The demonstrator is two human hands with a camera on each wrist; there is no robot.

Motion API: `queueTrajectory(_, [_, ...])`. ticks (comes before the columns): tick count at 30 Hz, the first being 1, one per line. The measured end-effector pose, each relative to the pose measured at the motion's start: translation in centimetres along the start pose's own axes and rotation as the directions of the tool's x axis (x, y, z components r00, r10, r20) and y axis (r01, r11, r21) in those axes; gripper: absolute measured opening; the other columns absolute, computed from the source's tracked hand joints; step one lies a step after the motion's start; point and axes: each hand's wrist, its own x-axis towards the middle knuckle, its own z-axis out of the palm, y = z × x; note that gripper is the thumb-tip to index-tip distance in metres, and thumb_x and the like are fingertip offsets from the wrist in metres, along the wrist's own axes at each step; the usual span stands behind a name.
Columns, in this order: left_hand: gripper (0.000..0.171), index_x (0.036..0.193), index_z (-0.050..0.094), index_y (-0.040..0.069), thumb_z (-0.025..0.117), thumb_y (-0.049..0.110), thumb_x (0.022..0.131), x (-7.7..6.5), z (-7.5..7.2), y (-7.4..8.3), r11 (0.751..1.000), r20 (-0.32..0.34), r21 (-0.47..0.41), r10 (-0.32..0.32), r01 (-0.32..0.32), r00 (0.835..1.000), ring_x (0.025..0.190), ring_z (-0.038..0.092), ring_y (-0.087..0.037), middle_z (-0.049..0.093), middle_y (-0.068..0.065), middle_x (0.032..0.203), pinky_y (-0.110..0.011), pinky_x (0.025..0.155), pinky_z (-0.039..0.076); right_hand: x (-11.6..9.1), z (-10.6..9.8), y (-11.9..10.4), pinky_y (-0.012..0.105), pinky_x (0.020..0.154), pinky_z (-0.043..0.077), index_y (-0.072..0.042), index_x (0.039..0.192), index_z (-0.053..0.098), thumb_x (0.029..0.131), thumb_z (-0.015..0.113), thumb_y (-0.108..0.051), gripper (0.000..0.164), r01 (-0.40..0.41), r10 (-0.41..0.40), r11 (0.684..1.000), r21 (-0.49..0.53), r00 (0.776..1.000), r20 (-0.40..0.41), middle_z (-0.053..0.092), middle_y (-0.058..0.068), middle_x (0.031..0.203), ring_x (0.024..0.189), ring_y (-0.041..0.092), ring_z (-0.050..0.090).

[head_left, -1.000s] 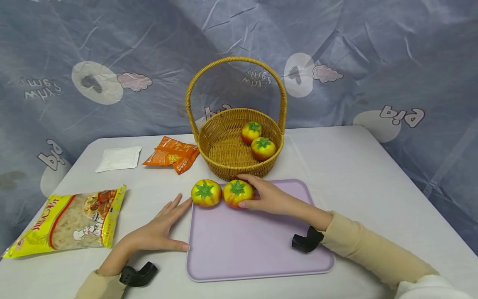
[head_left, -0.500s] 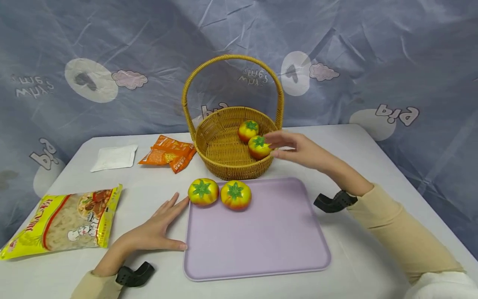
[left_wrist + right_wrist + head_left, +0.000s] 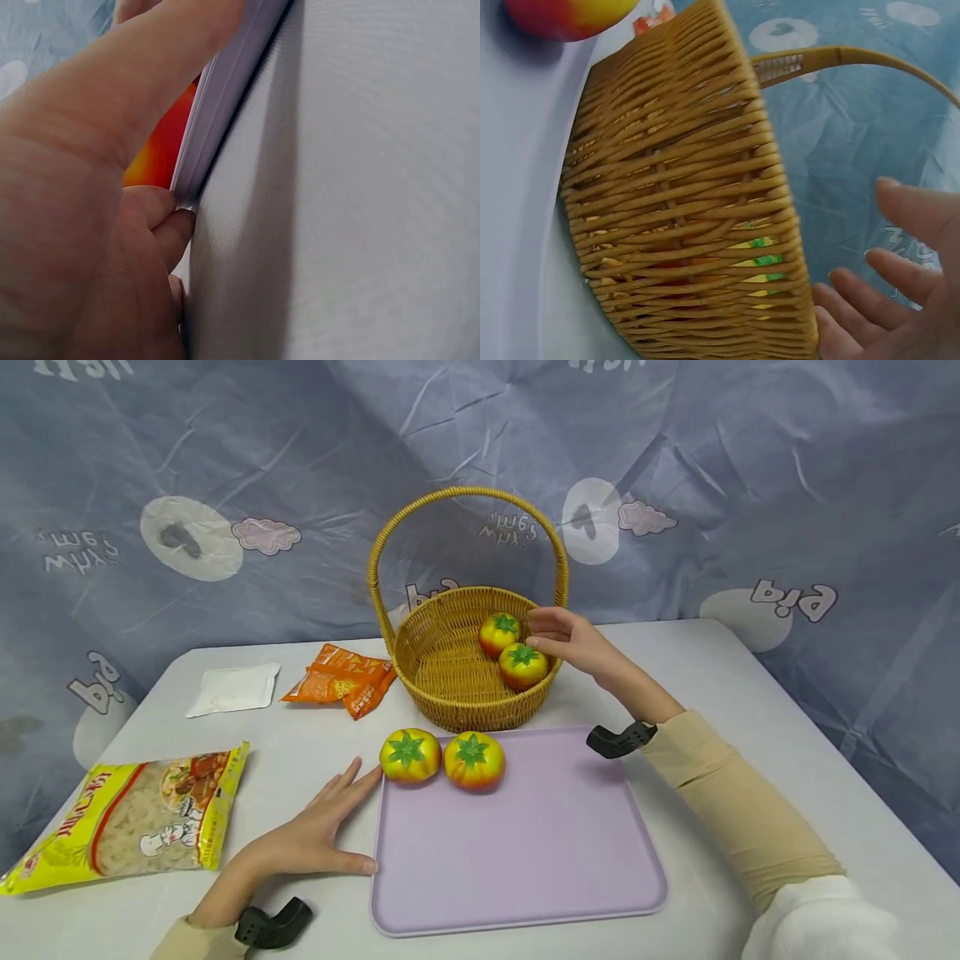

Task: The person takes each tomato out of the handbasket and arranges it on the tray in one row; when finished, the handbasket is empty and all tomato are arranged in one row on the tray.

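Note:
My left hand [image 3: 311, 839] rests with spread fingers at the left edge of a lilac tray [image 3: 517, 860], thumb and forefinger at its rim. Two tomato-like fruits, yellow and red with green leafy tops, sit along the tray's far edge: a left fruit [image 3: 410, 756] by my forefinger and a right fruit [image 3: 475, 762]. Behind the tray stands a wicker basket [image 3: 472, 714] containing a rear fruit [image 3: 499, 633] and a front fruit [image 3: 522, 666]. My right hand [image 3: 576, 647] is over the basket's right rim, fingers loosely bent and holding nothing in the right wrist view.
An orange snack bag [image 3: 341, 681] lies left of the basket, beside a flat white packet [image 3: 234, 689]. Farther forward on the left is a big yellow clear-fronted food bag [image 3: 157, 818]. The basket's tall handle [image 3: 468, 492] arches over it, before a grey-blue curtain [image 3: 300, 460].
My right hand has left the right fruit on the tray and moved up and right to the basket's right rim. The left hand keeps its place at the tray.

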Motion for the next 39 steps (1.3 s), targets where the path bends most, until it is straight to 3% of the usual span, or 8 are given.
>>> queueTrajectory(4, [0.109,0.151,0.018,0.011,0.078,0.051,0.069,0.0,0.0,0.0,1.0,-0.003,0.002,0.019,-0.019,1.0,0.137,-0.002,-0.042,0.008,-0.019,0.153,-0.061,0.104,0.001,1.0,0.4,-0.1,0.043,0.099,0.036,0.005,0.138,0.037,0.09,0.064,-0.014,0.058,0.003,0.005,0.974,-0.227,0.999,0.034,0.043,0.025,0.134,0.121,0.035,0.043])
queueTrajectory(8, [0.108,0.151,0.017,0.01,0.078,0.049,0.07,0.0,-0.1,0.0,1.0,-0.002,-0.001,0.027,-0.027,1.0,0.136,-0.002,-0.044,0.009,-0.02,0.153,-0.063,0.103,0.001,1.8,0.9,-0.7,0.047,0.098,0.037,0.007,0.135,0.041,0.086,0.07,-0.019,0.062,0.03,0.027,0.863,-0.505,0.994,0.104,0.048,0.026,0.13,0.119,0.037,0.045])
queueTrajectory(10, [0.108,0.15,0.017,0.01,0.078,0.049,0.07,0.0,-0.1,0.1,1.0,-0.002,0.0,0.026,-0.026,1.0,0.136,-0.002,-0.044,0.008,-0.021,0.153,-0.063,0.103,0.001,2.1,1.1,-0.9,0.048,0.097,0.037,0.007,0.132,0.044,0.084,0.071,-0.021,0.061,0.035,0.046,0.815,-0.578,0.991,0.125,0.05,0.025,0.128,0.117,0.038,0.045])
queueTrajectory(12, [0.108,0.15,0.017,0.009,0.078,0.05,0.07,0.1,-0.2,0.1,1.0,-0.003,0.003,0.026,-0.026,1.0,0.136,-0.002,-0.044,0.008,-0.02,0.153,-0.062,0.103,0.001,2.4,1.4,-1.0,0.049,0.097,0.036,0.006,0.131,0.047,0.084,0.072,-0.021,0.06,0.029,0.069,0.793,-0.609,0.988,0.136,0.051,0.024,0.127,0.117,0.038,0.045])
queueTrajectory(17, [0.108,0.15,0.018,0.009,0.077,0.05,0.07,0.2,-0.3,0.2,1.0,-0.001,0.009,0.025,-0.025,1.0,0.136,-0.001,-0.043,0.009,-0.02,0.153,-0.062,0.104,0.002,2.9,1.7,-0.5,0.047,0.099,0.035,0.004,0.13,0.051,0.084,0.072,-0.018,0.055,0.043,0.077,0.779,-0.625,0.984,0.164,0.052,0.021,0.129,0.12,0.037,0.043])
queueTrajectory(28, [0.109,0.151,0.017,0.011,0.077,0.051,0.07,0.1,-0.5,0.0,0.999,-0.006,0.018,0.028,-0.028,1.0,0.137,-0.002,-0.04,0.01,-0.018,0.153,-0.06,0.105,0.001,3.8,3.0,-0.2,0.046,0.099,0.035,-0.003,0.127,0.058,0.082,0.075,-0.022,0.052,0.169,-0.011,0.727,-0.666,0.972,0.235,0.054,0.015,0.128,0.119,0.034,0.045])
queueTrajectory(35, [0.108,0.15,0.017,0.01,0.077,0.051,0.07,0.2,-0.2,0.0,1.0,0.0,0.008,0.025,-0.025,1.0,0.136,-0.002,-0.042,0.009,-0.019,0.153,-0.061,0.104,0.001,4.6,3.3,0.1,0.044,0.096,0.038,-0.004,0.125,0.059,0.082,0.074,-0.022,0.049,0.231,-0.042,0.753,-0.616,0.951,0.306,0.057,0.015,0.123,0.113,0.032,0.049])
queueTrajectory(39, [0.108,0.15,0.018,0.009,0.078,0.05,0.07,0.1,0.0,-0.1,1.0,0.003,0.0,0.013,-0.013,1.0,0.136,-0.002,-0.043,0.007,-0.021,0.153,-0.061,0.104,0.001,4.3,3.3,0.3,0.044,0.096,0.038,-0.007,0.128,0.058,0.083,0.074,-0.024,0.051,0.237,-0.083,0.796,-0.557,0.954,0.287,0.054,0.015,0.126,0.115,0.032,0.048])
